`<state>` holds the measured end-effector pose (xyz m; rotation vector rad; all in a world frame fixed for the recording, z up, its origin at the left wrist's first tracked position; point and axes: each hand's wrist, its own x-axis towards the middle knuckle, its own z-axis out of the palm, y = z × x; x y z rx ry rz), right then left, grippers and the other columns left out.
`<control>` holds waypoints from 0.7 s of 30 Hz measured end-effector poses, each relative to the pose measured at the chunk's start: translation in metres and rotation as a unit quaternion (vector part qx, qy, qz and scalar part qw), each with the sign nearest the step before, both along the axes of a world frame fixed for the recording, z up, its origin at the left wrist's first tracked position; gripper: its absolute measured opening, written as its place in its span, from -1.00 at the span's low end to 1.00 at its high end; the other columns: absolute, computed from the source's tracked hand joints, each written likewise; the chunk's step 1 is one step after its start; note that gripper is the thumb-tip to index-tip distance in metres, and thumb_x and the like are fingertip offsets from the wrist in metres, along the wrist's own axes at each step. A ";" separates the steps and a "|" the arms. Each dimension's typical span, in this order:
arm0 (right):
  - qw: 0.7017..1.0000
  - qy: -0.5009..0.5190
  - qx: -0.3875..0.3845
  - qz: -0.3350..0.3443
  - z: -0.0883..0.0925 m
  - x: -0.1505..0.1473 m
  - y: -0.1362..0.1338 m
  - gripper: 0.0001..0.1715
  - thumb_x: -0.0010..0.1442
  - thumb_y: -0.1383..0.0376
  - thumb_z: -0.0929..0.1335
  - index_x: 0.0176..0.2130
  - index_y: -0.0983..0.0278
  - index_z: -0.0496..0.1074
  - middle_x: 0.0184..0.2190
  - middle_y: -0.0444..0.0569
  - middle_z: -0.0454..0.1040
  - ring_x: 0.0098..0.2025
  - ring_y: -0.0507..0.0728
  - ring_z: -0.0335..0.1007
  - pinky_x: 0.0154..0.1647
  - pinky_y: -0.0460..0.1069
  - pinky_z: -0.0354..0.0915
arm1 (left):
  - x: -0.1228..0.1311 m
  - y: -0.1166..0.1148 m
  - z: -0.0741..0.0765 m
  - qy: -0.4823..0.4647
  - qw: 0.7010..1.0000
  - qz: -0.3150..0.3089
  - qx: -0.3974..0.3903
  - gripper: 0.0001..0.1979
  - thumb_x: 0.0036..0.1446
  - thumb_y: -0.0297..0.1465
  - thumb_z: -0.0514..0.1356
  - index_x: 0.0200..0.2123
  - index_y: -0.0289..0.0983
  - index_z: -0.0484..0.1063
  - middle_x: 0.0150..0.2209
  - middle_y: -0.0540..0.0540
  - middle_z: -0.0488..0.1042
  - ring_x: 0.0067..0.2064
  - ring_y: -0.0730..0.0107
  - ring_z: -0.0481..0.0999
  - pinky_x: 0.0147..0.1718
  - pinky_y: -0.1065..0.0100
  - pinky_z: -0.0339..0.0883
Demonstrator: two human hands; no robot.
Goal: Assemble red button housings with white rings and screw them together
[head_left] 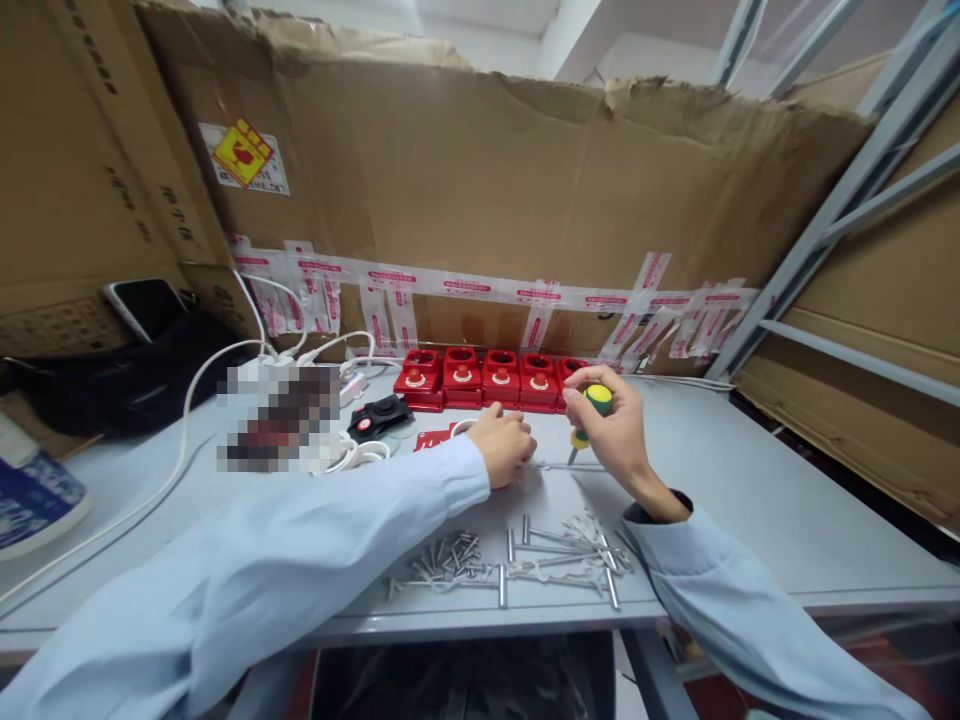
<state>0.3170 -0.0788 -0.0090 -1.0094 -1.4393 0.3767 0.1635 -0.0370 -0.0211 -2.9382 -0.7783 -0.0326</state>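
Far left, hanging off the table edge: blue-and-white patterned object (pixel 30 500), cut by the frame. Behind it, black fabric bundle (pixel 127 385) with a dark-screened phone (pixel 142 305) leaning on top. White power cable (pixel 187 420) snaking from the front-left edge to the back wall, taking up most of the left table area. Small black plastic unit with red button (pixel 379 415) just left of centre. Along the back, tight against the brown cardboard wall (pixel 525 190): row of five red plastic push-button boxes (pixel 480 378), side by side, touching. Left hand (pixel 506 445) mid-table just in front of that row, fingers curled closed, knuckles up, resting on a flat red plastic part (pixel 435 438) mostly hidden beneath; clamped or only pressed down, cannot tell. Right hand (pixel 615 430) close beside it, narrow gap between, fingers wrapped fully around a stubby screwdriver with green-and-yellow handle (pixel 598 400), held near upright, tip down at the table between the two hands. Near the front edge, below the hands: loose pile of small silver screws (pixel 450 555), then scattered silver metal pins and brackets (pixel 562 550), some almost at the lip. Grey metal tabletop (pixel 750 500) bare from the right hand out to its right edge. Beyond that, slanted grey steel shelf frame (pixel 825 230) closing in the right side.
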 end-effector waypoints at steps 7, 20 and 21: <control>0.999 0.040 0.003 -0.007 0.006 0.002 -0.005 -0.91 0.07 0.29 0.34 -0.39 0.24 0.31 -0.65 -0.24 0.25 -0.66 -0.07 0.10 -0.63 -0.13 0.08 | 0.015 0.005 -0.016 0.012 1.000 0.021 0.012 -0.96 -0.04 -0.51 0.20 -0.47 -0.37 0.45 -0.32 -0.29 0.50 -0.15 0.02 0.41 -0.25 0.12 0.08; 0.933 -0.307 -0.163 0.093 -0.003 0.012 0.002 -0.82 0.03 0.31 0.32 -0.38 0.29 0.53 -0.46 -0.08 0.54 -0.42 0.07 0.41 -0.35 -0.07 0.27 | -0.025 0.012 -0.001 -0.286 0.945 0.056 -0.150 -0.86 0.13 -0.31 0.13 -0.39 -0.24 0.40 -0.33 -0.03 0.47 -0.22 0.28 0.35 -0.27 0.30 0.20; 0.934 -0.299 -0.165 0.106 -0.004 0.011 0.003 -0.81 0.04 0.30 0.32 -0.37 0.29 0.53 -0.45 -0.07 0.55 -0.41 0.06 0.41 -0.35 -0.08 0.28 | -0.026 0.012 -0.002 -0.295 0.941 0.059 -0.158 -0.86 0.13 -0.31 0.14 -0.40 -0.25 0.40 -0.34 -0.04 0.47 -0.24 0.29 0.35 -0.29 0.32 0.21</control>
